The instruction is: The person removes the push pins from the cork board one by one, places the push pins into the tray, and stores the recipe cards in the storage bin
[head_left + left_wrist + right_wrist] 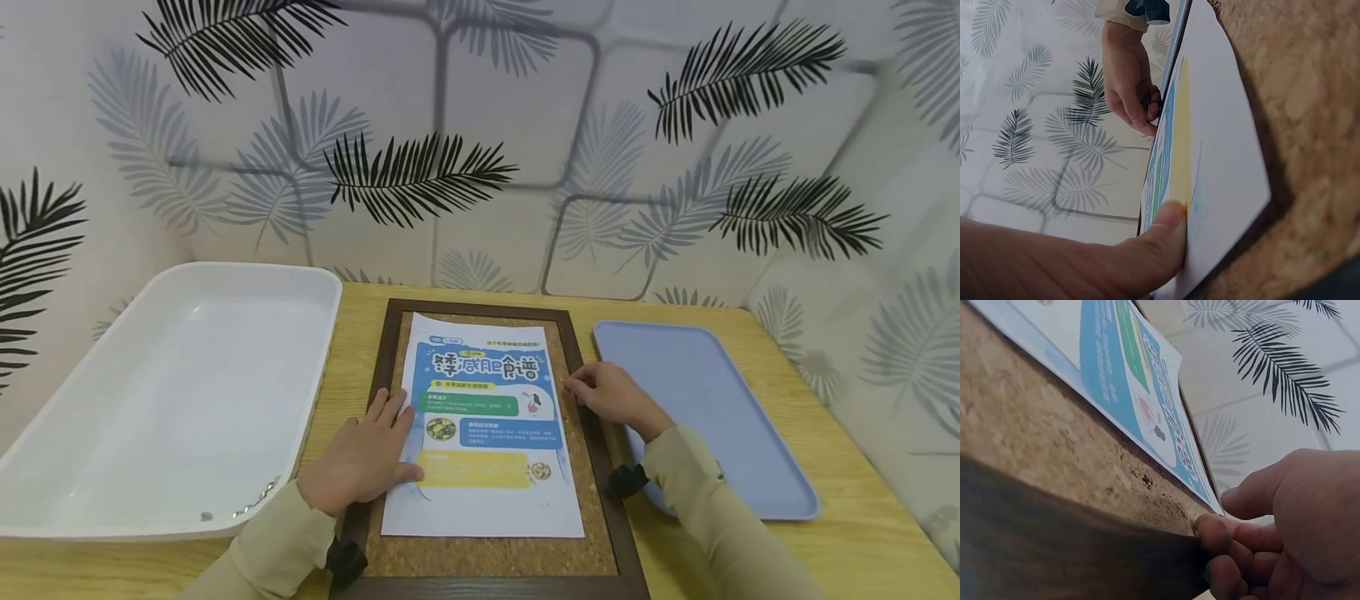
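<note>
In the head view, a printed poster (487, 510) lies on a brown-framed corkboard (487, 558) on the wooden worktop (832, 467); the left hand (365, 454) rests spread over its left edge, thumb near the yellow block, while the right hand (618, 400), fingers curled in, is at the board's right frame (596, 433). A white tub (195, 400), small shiny bits (257, 497) in its near corner, stands left; a blue tray (690, 392) lies right, before a leaf-patterned wall (480, 233). The left wrist view shows the left thumb on the sheet and a sheet corner lifted off the cork. In the right wrist view, the right hand's empty fingers are bent at the frame's inner edge, thumb apart from the forefinger.
</note>
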